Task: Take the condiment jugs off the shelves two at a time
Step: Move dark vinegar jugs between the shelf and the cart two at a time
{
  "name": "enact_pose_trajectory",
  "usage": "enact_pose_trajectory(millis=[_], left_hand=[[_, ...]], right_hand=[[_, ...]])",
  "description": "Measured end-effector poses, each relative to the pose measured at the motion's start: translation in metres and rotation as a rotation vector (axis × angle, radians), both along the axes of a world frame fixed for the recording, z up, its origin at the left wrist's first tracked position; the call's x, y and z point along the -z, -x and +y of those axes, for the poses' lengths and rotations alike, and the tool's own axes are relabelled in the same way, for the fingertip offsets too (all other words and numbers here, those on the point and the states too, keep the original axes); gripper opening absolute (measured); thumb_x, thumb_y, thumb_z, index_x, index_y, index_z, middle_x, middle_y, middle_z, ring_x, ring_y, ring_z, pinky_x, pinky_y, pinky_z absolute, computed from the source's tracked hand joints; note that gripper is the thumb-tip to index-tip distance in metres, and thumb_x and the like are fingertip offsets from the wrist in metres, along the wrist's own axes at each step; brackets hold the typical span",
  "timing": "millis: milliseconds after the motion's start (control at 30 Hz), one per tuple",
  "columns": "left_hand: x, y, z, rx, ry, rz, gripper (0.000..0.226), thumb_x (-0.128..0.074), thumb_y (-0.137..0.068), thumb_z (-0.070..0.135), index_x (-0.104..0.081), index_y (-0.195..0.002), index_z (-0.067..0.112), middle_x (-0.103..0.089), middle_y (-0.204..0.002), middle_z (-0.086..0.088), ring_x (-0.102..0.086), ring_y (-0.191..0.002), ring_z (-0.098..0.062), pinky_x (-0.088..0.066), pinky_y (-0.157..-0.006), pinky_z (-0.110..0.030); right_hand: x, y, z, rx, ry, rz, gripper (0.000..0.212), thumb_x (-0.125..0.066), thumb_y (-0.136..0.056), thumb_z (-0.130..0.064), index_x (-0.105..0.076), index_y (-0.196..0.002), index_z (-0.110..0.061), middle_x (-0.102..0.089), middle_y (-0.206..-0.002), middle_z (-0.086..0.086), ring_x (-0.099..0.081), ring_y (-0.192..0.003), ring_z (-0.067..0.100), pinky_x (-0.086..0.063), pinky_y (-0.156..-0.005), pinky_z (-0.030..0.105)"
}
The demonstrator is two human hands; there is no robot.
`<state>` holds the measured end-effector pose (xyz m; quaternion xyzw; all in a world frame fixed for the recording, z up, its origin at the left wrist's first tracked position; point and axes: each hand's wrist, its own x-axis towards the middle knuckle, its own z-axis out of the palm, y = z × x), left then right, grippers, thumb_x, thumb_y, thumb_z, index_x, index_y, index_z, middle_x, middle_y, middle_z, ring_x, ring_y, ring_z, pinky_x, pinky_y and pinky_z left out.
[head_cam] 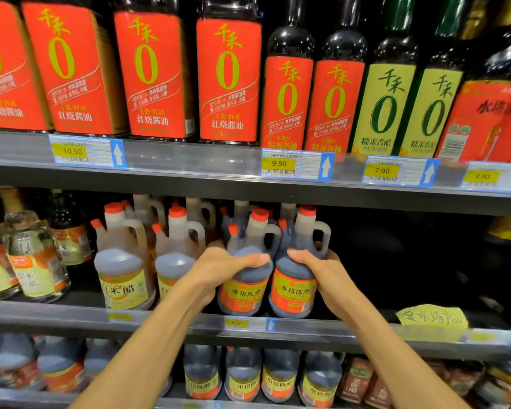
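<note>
Gripping dark-vinegar jugs on middle shelf (351,330): left hand (222,268) holds left jug (244,293), right hand (322,268) right jug (294,290).

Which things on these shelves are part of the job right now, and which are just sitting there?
Part of the job:
- left dark vinegar jug, gripped by the left hand
- right dark vinegar jug, gripped by the right hand

Just sitting there:
- pale rice vinegar jugs
- red-label soy sauce bottles
- green-label bottles
- price tags
- handwritten yellow note
</note>
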<state>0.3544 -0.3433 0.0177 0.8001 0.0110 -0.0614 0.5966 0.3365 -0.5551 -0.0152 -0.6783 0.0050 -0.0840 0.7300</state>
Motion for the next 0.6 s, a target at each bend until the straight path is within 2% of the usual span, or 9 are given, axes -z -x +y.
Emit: enact_pose_trajectory(millis=[133, 233, 367, 467, 600], left_hand=[[0.012, -0.002, -0.001, 0.009, 0.022, 0.027, 0.048, -0.092, -0.065, 0.039, -0.068, -0.093, 0.009, -0.072, -0.093, -0.001, -0.064, -0.078, -0.007, -0.046, -0.055, -0.019], [0.016, -0.004, 0.001, -0.001, 0.026, 0.011, 0.039, -0.092, -0.067, 0.037, -0.066, -0.084, 0.011, -0.072, -0.088, -0.001, -0.064, -0.077, -0.006, -0.047, -0.054, -0.016], [0.017, 0.000, -0.001, -0.001, 0.059, -0.009, 0.044, -0.090, -0.068, 0.042, -0.065, -0.089, 0.013, -0.070, -0.089, 0.000, -0.065, -0.081, -0.009, -0.050, -0.064, -0.024], [0.023, 0.007, -0.005, -0.084, 0.102, -0.057, 0.040, -0.087, -0.074, 0.040, -0.056, -0.082, 0.016, -0.062, -0.086, 0.006, -0.058, -0.080, -0.006, -0.048, -0.065, -0.025], [0.038, 0.011, -0.009, -0.213, 0.093, -0.104, 0.062, -0.080, -0.074, 0.058, -0.050, -0.107, 0.014, -0.057, -0.100, 0.007, -0.055, -0.088, -0.004, -0.049, -0.078, -0.035]], right_hand=[[0.009, -0.001, -0.001, -0.010, 0.018, 0.021, 0.067, -0.090, -0.060, -0.042, -0.072, -0.118, -0.013, -0.079, -0.108, 0.007, -0.076, -0.100, 0.027, -0.057, -0.097, 0.053], [0.015, 0.000, -0.001, -0.027, 0.021, 0.037, 0.064, -0.089, -0.062, -0.042, -0.074, -0.117, -0.014, -0.079, -0.108, 0.006, -0.075, -0.101, 0.026, -0.056, -0.098, 0.051], [0.018, -0.001, -0.002, -0.036, 0.021, 0.049, 0.058, -0.091, -0.069, -0.038, -0.074, -0.118, -0.014, -0.079, -0.109, 0.006, -0.075, -0.102, 0.025, -0.056, -0.098, 0.050], [0.017, -0.003, 0.000, -0.024, 0.024, 0.060, 0.060, -0.088, -0.067, -0.041, -0.073, -0.118, -0.015, -0.079, -0.107, 0.005, -0.076, -0.101, 0.024, -0.057, -0.097, 0.049], [0.020, -0.003, -0.001, -0.012, 0.021, 0.064, 0.069, -0.091, -0.065, -0.045, -0.069, -0.123, -0.016, -0.079, -0.109, 0.003, -0.075, -0.102, 0.022, -0.057, -0.097, 0.046]])
